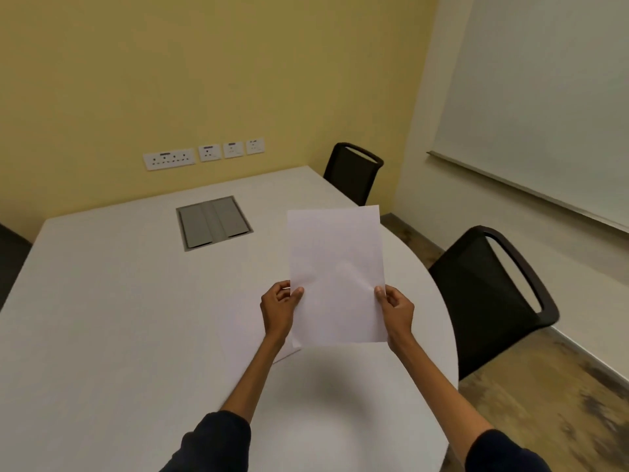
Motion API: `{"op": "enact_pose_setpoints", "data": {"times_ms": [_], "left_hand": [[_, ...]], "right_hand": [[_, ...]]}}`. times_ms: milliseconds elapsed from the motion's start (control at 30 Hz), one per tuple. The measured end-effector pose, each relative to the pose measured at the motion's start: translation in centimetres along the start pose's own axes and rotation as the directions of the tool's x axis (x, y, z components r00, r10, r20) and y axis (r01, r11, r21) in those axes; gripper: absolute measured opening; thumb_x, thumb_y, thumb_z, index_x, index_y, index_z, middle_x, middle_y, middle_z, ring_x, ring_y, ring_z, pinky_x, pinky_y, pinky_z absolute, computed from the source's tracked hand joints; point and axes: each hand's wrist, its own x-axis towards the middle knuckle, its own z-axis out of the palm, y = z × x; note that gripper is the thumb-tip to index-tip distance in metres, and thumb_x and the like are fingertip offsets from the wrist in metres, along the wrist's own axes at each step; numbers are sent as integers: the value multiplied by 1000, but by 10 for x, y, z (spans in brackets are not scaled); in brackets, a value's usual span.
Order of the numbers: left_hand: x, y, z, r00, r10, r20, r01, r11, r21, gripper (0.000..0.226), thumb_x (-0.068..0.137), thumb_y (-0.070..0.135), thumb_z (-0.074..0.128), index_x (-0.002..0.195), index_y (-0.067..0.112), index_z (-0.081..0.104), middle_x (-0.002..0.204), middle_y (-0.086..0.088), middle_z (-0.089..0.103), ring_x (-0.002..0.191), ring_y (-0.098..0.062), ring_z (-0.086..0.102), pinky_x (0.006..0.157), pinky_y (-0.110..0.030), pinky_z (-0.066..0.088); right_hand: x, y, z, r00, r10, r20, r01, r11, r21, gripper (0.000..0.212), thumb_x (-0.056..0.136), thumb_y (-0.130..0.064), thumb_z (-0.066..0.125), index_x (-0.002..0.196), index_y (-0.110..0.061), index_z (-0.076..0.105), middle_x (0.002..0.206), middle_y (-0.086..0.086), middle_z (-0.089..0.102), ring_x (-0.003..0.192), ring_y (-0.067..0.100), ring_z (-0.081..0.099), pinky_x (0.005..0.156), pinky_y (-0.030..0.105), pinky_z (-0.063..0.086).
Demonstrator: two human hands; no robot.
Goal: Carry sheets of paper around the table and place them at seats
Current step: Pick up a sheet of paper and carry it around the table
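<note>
Left hand (279, 311) and right hand (396, 310) each pinch a lower side edge of the white sheet (335, 274), held above the surface (119, 318); second sheet (245, 335) flat at its 8 o'clock, black chair (490, 301) at 3 o'clock.

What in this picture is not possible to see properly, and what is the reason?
Head view:
- The held sheet: any print is too faint to read; one sheet or several, unclear.
- The paper on the table: partly hidden by the left hand and the held sheet.
- The dark shape at left: cut off by the frame edge.
- The wall sockets: too small for detail.
</note>
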Motion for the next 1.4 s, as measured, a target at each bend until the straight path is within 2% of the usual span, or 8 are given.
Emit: {"op": "enact_pose_setpoints", "data": {"times_ms": [300, 400, 700, 867, 933, 1067, 1200, 1400], "left_hand": [[-58, 30, 95, 988, 69, 137, -70, 997, 7, 18, 82, 15, 76, 99, 13, 69, 94, -1, 74, 85, -14, 72, 68, -17, 57], [-88, 41, 141, 984, 92, 154, -93, 996, 0, 18, 82, 12, 76, 98, 13, 69, 94, -1, 73, 85, -14, 71, 69, -18, 57], [-181, 45, 282, 990, 58, 129, -44, 993, -106, 29, 81, 13, 77, 107, 3, 69, 99, -5, 72, 84, -14, 70, 73, -22, 56], [-200, 47, 345, 988, 29, 150, -7, 989, -145, 34, 82, 13, 76, 111, -1, 67, 106, -10, 70, 89, -21, 68, 77, -25, 56], [-197, 47, 369, 987, 34, 159, -14, 992, -126, 33, 83, 14, 76, 111, -1, 67, 108, -11, 70, 92, -23, 67, 80, -28, 57], [-177, 42, 422, 990, 27, 141, -12, 994, -104, 31, 83, 16, 76, 109, 1, 68, 108, -11, 70, 92, -26, 67, 85, -35, 57], [-136, 28, 472, 993, 11, 114, 1, 995, -105, 35, 82, 15, 76, 112, -1, 68, 109, -12, 70, 95, -27, 67, 88, -36, 56], [-61, 25, 538, 999, 32, 37, -30, 997, -66, 31, 84, 17, 74, 111, 2, 69, 111, -11, 71, 94, -27, 67, 90, -39, 57]], "right_hand": [[-1, -19, -121, 995, -17, -100, 27, 994, 102, 6, 92, -26, 65, 87, -26, 69, 94, 0, 70, 85, 18, 66, 74, 30, 56], [-1, -29, -178, 992, -39, -121, 54, 992, 118, 5, 92, -22, 66, 94, -19, 70, 95, 2, 70, 87, 19, 66, 80, 35, 56], [18, -47, -344, 990, -43, -138, 58, 993, 105, 23, 91, -5, 64, 113, 3, 64, 102, 9, 67, 77, 12, 61, 67, 20, 54], [48, -44, -400, 989, -2, -146, 22, 991, 134, 27, 91, -4, 63, 116, 5, 63, 108, 16, 67, 89, 24, 63, 82, 39, 56], [67, -41, -415, 986, 19, -165, 6, 989, 145, 28, 91, -4, 63, 117, 6, 63, 109, 17, 67, 89, 25, 63, 80, 36, 57], [116, -36, -436, 982, 26, -186, 2, 989, 145, 26, 91, 0, 62, 115, 8, 64, 101, 14, 67, 72, 13, 61, 60, 14, 55], [185, -31, -448, 986, 48, -160, -23, 987, 157, 20, 91, -4, 64, 111, 0, 66, 88, 3, 68, 70, 11, 62, 58, 13, 55], [302, -34, -443, 994, 87, -64, -80, 990, 112, 22, 91, -2, 63, 112, 6, 65, 103, 15, 68, 86, 25, 62, 87, 42, 55]]}}
